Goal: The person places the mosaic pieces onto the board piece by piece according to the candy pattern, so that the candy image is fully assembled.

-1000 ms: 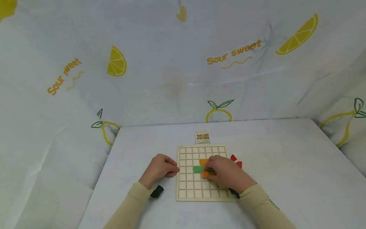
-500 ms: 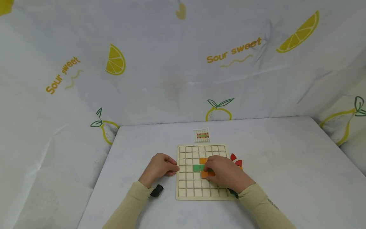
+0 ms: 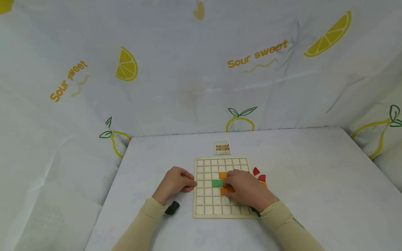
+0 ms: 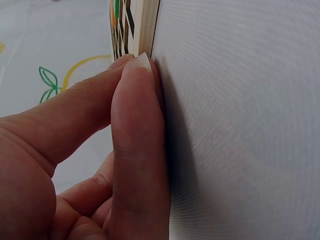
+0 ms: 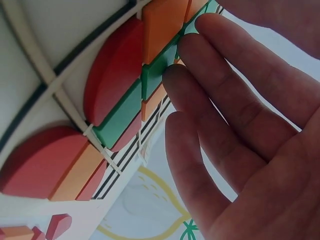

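Note:
A pale wooden grid board [image 3: 208,210] lies on the white table. My left hand [image 3: 174,179] holds its left edge, thumb and index fingertips right at the rim in the left wrist view. Over the middle of the board is my right hand [image 3: 246,186], hiding several tiles. Green tiles [image 3: 216,183] form a row, with orange tiles [image 3: 222,175] behind and more orange tiles [image 3: 224,191] in front. In the right wrist view the nearly straight fingers [image 5: 182,85] touch the tiles, beside a green tile [image 5: 120,117] and a red curved piece [image 5: 115,70].
Behind the board lies a small pattern card [image 3: 222,147] with a red, orange and green figure. Loose red pieces [image 3: 256,171] sit by the board's right edge, partly hidden by the right hand. A black wrist device [image 3: 172,208] shows at the left sleeve.
The head view has tilted slightly, shifting everything a little upward. The orange tiles under my right hand now show more evenly aligned. Both hands keep nearly the same place on the board.

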`<action>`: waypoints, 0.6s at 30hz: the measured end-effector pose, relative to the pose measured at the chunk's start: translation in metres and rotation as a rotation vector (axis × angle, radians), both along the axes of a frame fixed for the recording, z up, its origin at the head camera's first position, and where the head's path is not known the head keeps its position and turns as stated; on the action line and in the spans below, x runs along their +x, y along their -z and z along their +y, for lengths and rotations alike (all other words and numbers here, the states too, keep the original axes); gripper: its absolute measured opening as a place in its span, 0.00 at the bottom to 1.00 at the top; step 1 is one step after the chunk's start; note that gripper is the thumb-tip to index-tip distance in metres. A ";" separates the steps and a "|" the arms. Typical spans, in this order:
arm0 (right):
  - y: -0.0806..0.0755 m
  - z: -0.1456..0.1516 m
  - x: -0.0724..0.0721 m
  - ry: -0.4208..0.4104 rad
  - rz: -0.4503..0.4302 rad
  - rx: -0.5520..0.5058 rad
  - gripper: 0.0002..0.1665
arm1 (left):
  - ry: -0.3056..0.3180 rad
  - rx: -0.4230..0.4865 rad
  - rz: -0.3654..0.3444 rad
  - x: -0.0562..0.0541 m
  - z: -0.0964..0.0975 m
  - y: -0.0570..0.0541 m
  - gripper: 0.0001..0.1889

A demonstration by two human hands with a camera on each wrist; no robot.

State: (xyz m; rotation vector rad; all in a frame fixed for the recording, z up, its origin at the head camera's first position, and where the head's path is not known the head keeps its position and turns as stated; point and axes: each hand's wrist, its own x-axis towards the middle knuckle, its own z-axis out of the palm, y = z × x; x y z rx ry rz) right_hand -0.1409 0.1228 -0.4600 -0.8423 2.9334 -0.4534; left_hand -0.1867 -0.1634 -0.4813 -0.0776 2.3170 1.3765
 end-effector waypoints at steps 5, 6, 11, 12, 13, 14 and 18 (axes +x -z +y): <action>0.001 0.001 -0.002 0.003 0.004 -0.006 0.07 | -0.001 -0.004 -0.002 0.000 0.000 0.000 0.13; 0.001 0.003 -0.002 0.015 -0.008 -0.012 0.06 | -0.001 -0.005 -0.002 0.000 0.000 0.000 0.13; -0.006 0.022 -0.005 0.117 -0.077 -0.039 0.07 | 0.005 -0.002 -0.006 -0.001 0.001 0.001 0.13; -0.008 0.028 -0.006 0.139 -0.088 -0.039 0.07 | 0.007 -0.003 -0.007 -0.001 0.001 0.001 0.13; -0.010 0.034 -0.007 0.154 -0.097 -0.035 0.08 | 0.007 -0.003 -0.008 0.000 0.001 0.001 0.13; -0.012 0.040 -0.007 0.170 -0.107 -0.033 0.08 | 0.005 -0.003 -0.009 0.000 0.001 0.001 0.13; -0.016 0.067 -0.009 0.227 -0.134 -0.028 0.08 | -0.003 -0.010 -0.011 0.000 0.001 0.001 0.14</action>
